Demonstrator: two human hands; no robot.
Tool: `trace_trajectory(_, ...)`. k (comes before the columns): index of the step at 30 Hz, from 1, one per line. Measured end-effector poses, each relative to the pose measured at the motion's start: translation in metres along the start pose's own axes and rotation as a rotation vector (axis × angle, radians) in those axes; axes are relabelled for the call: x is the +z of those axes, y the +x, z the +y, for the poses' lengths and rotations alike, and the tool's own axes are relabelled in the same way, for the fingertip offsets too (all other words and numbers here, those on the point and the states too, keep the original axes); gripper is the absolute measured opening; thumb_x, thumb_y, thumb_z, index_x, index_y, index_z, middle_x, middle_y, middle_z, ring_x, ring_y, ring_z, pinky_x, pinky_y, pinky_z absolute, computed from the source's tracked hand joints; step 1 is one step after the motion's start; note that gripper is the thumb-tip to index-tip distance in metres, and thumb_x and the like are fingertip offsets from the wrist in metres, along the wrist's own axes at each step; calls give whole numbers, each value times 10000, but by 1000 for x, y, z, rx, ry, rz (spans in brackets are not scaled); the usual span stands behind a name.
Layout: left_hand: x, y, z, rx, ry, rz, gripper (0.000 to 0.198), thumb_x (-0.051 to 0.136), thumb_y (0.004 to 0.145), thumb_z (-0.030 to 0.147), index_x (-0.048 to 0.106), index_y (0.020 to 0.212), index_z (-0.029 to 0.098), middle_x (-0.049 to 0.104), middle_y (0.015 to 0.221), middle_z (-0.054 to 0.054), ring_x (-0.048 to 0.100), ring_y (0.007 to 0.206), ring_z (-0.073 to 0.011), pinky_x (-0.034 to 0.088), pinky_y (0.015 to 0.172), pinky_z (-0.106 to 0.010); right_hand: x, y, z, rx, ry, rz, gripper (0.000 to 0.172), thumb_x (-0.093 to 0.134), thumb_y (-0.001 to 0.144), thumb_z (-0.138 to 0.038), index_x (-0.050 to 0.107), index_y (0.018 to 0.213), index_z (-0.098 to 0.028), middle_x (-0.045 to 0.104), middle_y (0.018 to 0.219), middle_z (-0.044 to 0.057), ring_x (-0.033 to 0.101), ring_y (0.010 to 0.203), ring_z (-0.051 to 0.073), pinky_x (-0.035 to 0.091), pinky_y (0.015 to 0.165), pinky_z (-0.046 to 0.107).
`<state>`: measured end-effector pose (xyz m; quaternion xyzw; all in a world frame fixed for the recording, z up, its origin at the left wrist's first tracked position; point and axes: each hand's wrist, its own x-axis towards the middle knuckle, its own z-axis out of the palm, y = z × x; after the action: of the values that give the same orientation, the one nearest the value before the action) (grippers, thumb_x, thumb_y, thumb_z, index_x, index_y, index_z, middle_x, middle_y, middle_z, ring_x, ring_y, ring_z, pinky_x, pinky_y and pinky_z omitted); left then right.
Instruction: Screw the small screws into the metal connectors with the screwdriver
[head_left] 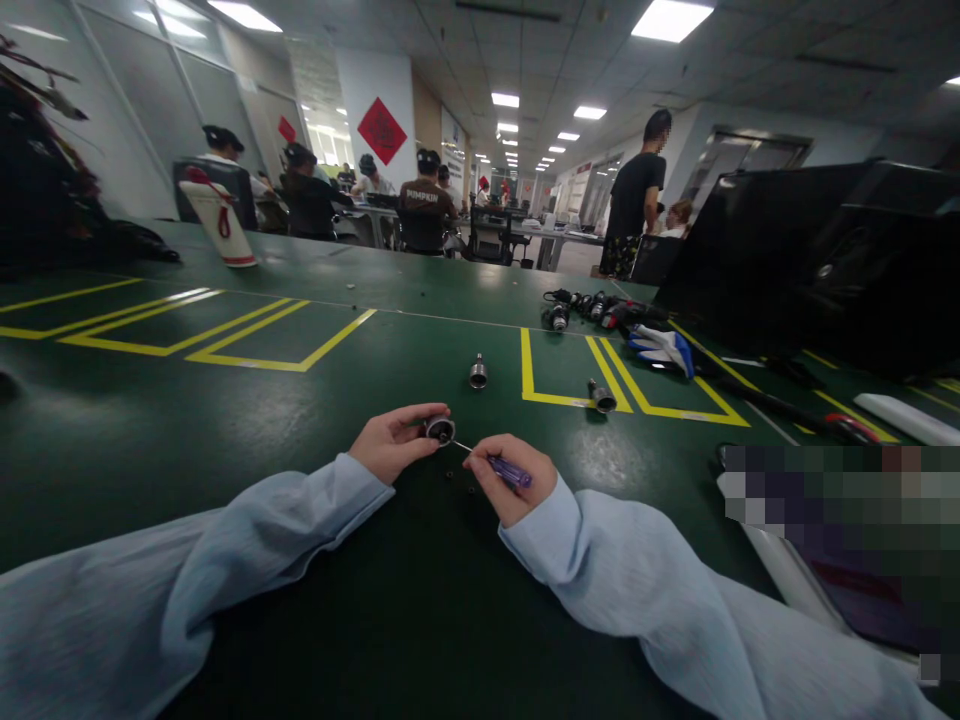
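My left hand (391, 442) is closed around a round metal cup-shaped part (441, 430), its hollow end turned toward me. In my right hand (517, 474) is a screwdriver (511, 471) with a purple see-through handle; its thin shaft reaches left to the rim of the part. Whether the tip touches a screw inside is too small to tell. Below the hands, two tiny dark pieces lie on the green tabletop (300, 420). A similar metal part (478, 374) stands just beyond my hands, and another metal part (601, 397) lies tilted to the right.
Yellow tape outlines (304, 366) mark the table. At right are blue-and-white gloves (664, 350), a heap of cabled metal parts (559, 316), a black monitor (817, 250) and a blurred-out tablet-like device (847, 560). A white cup (223, 225) stands far left. Several people sit beyond.
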<state>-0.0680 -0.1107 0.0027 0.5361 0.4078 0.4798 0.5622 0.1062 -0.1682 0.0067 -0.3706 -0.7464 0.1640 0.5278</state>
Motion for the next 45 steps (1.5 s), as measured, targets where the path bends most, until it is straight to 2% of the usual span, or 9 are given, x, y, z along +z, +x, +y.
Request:
trace_trajectory(7, 6, -3, 7, -11, 39, 42, 368, 717, 468, 133, 611, 819, 107, 667, 871, -65, 636, 810, -221, 461, 854, -399, 1, 1, 0, -129, -95, -41, 93, 464, 761, -165, 553, 737, -172, 608, 677, 30, 546, 634, 124, 430, 618, 240)
trace_trajectory(12, 10, -5, 13, -39, 48, 86, 334, 714, 451, 147, 615, 769, 111, 676, 767, -46, 642, 775, -221, 484, 816, -391, 1, 1, -3, -162, -111, -94, 90, 462, 759, -167, 549, 751, -184, 610, 697, 28, 548, 654, 126, 437, 635, 241)
trace_trajectory(16, 11, -5, 13, -51, 47, 78, 314, 694, 474, 142, 617, 776, 107, 681, 723, -46, 644, 762, -216, 484, 813, -381, 0, 0, -5, -159, -127, -107, 84, 465, 759, -158, 546, 759, -181, 608, 701, 31, 545, 661, 126, 436, 648, 242)
trace_trajectory(23, 12, -5, 12, -60, 42, 67, 337, 700, 469, 151, 618, 791, 102, 687, 710, -53, 642, 769, -219, 474, 827, -389, 0, -1, -5, -182, -137, -107, 83, 464, 764, -159, 546, 767, -170, 606, 702, 36, 538, 658, 125, 435, 648, 242)
trace_trajectory(28, 9, -4, 12, -85, 47, 26, 343, 663, 479, 99, 630, 821, 111, 691, 767, -60, 635, 814, -225, 464, 848, -393, 0, 0, -5, -146, -133, -126, 85, 465, 764, -162, 548, 765, -182, 610, 706, 28, 545, 663, 123, 439, 651, 243)
trace_trajectory(32, 5, -3, 9, -104, 25, 3, 361, 622, 489, 59, 639, 843, 126, 691, 802, -61, 628, 844, -225, 455, 862, -396, 1, 1, -3, -130, -96, -77, 86, 467, 759, -159, 550, 745, -179, 612, 691, 28, 548, 641, 121, 439, 627, 243)
trace_trajectory(38, 8, -6, 11, -80, 11, 28, 364, 669, 463, 87, 644, 825, 109, 683, 830, -68, 618, 867, -239, 441, 875, -416, 1, 1, -3, -113, -75, -88, 92, 465, 768, -174, 555, 749, -178, 621, 702, 28, 560, 652, 120, 446, 632, 244)
trace_trajectory(45, 13, -7, 17, -69, 29, 41, 362, 655, 434, 64, 644, 792, 119, 686, 807, -51, 629, 820, -217, 458, 853, -385, 1, 0, -4, -116, -81, -110, 90, 472, 762, -168, 561, 752, -178, 626, 708, 29, 566, 670, 122, 446, 652, 241)
